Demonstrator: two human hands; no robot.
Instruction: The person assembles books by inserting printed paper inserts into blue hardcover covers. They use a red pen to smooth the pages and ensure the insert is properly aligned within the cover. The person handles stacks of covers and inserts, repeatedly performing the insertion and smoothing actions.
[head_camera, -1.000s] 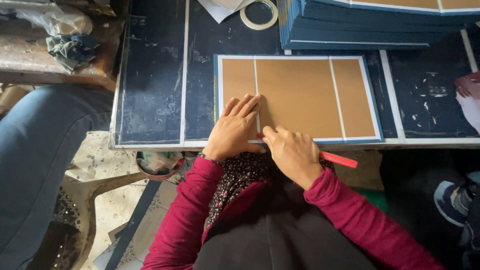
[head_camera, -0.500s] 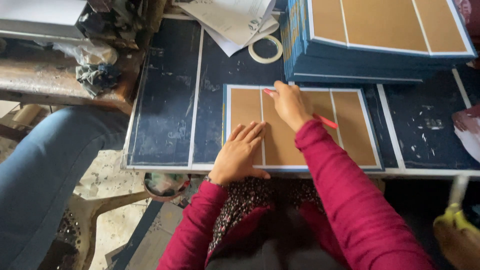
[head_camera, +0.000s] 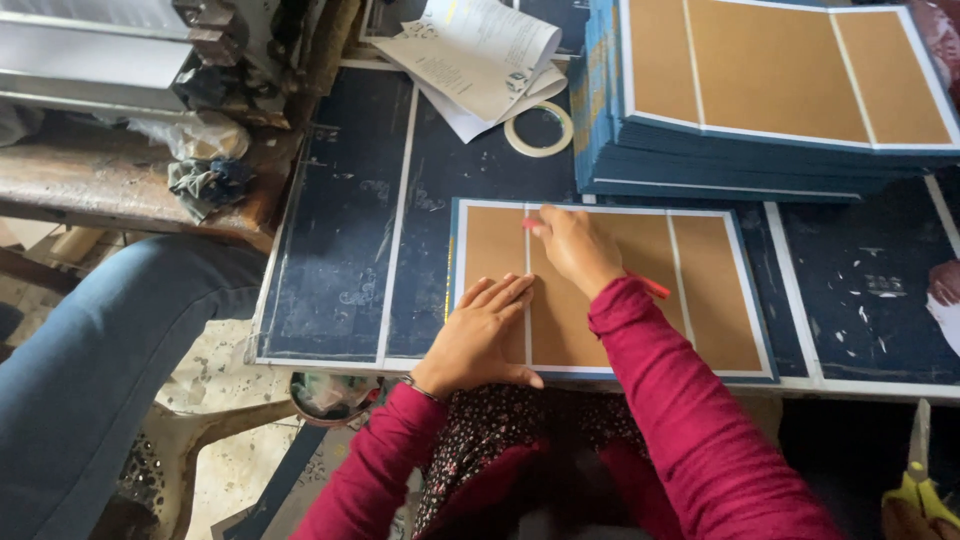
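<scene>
A flat cover (head_camera: 700, 290) of brown board panels with a blue and white border lies on the dark blue table (head_camera: 340, 250). My left hand (head_camera: 480, 335) rests flat on the left panel near the front edge, fingers together. My right hand (head_camera: 575, 248) grips a thin red tool (head_camera: 652, 288) and presses its tip at the far end of the groove between the left and middle panels.
A tall stack of similar blue-edged covers (head_camera: 760, 100) stands at the back right. A tape roll (head_camera: 538, 130) and folded papers (head_camera: 480, 60) lie behind the cover. Another person's blue-clad leg (head_camera: 90, 360) is at the left. Yellow-handled scissors (head_camera: 915, 490) at bottom right.
My right hand has slid the red tool along the groove from the near edge to the far edge of the cover. The left hand stayed pressing on the left panel.
</scene>
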